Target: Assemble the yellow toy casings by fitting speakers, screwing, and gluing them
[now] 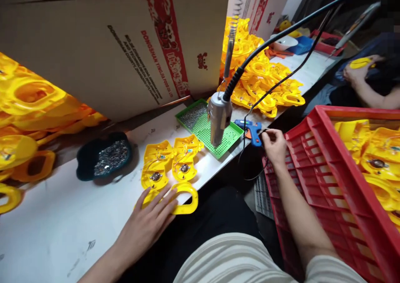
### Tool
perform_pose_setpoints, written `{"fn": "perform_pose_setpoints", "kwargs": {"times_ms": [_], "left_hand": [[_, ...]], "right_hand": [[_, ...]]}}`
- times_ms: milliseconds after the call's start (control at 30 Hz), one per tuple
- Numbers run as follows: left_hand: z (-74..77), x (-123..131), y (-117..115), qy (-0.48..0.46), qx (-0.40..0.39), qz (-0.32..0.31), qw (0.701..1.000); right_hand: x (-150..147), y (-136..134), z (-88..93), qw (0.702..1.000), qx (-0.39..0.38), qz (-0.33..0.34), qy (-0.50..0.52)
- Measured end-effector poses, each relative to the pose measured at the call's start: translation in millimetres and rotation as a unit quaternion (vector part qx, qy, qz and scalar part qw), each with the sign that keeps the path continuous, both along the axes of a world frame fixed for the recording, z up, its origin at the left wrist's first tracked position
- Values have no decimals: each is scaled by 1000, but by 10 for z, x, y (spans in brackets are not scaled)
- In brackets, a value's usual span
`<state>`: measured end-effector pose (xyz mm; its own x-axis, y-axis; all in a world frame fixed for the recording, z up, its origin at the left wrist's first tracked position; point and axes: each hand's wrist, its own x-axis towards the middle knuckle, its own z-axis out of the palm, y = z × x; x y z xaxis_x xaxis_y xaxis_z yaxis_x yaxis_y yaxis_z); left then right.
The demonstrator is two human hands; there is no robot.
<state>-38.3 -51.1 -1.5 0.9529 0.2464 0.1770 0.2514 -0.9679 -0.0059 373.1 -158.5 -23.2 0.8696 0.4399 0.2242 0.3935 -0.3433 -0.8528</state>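
Observation:
My left hand (153,216) lies with fingers spread over the handle ends of yellow plastic shell halves (184,208) at the near edge of the white worktop. Two such shells (184,162) lie side by side, their inner side up, with thin wires and a round metal part in each. To the right, my right hand (275,147) is closed, thumb against fingers, beside a blue hot glue gun (255,132). What it pinches, if anything, I cannot make out. A grey electric screwdriver (218,116) hangs upright from a spring above a green perforated tray (231,139).
Small screws fill part of a dark dish (104,156). A large cardboard box (109,58) stands behind. Yellow shells pile up at left (34,95) and back right (265,75). A red crate (312,166) with shells stands at right. Another person's hand (359,73) holds a yellow part.

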Motion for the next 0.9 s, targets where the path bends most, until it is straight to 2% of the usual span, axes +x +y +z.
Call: {"fn": "perform_pose_setpoints", "kwargs": {"times_ms": [100, 200, 300, 400, 533, 600, 700, 800, 833, 900], "left_hand": [[26, -258, 143, 27, 36, -36, 998], [69, -457, 203, 39, 41, -59, 997], [112, -571, 185, 15, 3, -20, 1000], [137, -633, 175, 0, -31, 15, 999], [121, -763, 295, 12, -11, -15, 1000], [93, -864, 386, 24, 3, -25, 999], [68, -1022, 465, 53, -22, 20, 998], [102, -1121, 430, 110, -57, 68, 990], [124, -1122, 398, 116, -62, 77, 988], [173, -1048, 310, 83, -62, 113, 988]], "right_hand": [[194, 74, -220, 996, -60, 19, 55], [186, 126, -328, 990, -77, 39, 111], [118, 140, -326, 987, -63, 56, 137], [67, 134, -264, 994, -36, 29, 101], [24, 46, -172, 994, 63, -77, -54], [-22, -49, -137, 985, 112, -102, -85], [-198, -214, -74, 981, 186, -55, 12], [-497, -346, 33, 936, 333, -10, 116], [-605, -383, 74, 922, 368, 0, 121], [-807, -457, 141, 918, 381, 49, 97]]}}
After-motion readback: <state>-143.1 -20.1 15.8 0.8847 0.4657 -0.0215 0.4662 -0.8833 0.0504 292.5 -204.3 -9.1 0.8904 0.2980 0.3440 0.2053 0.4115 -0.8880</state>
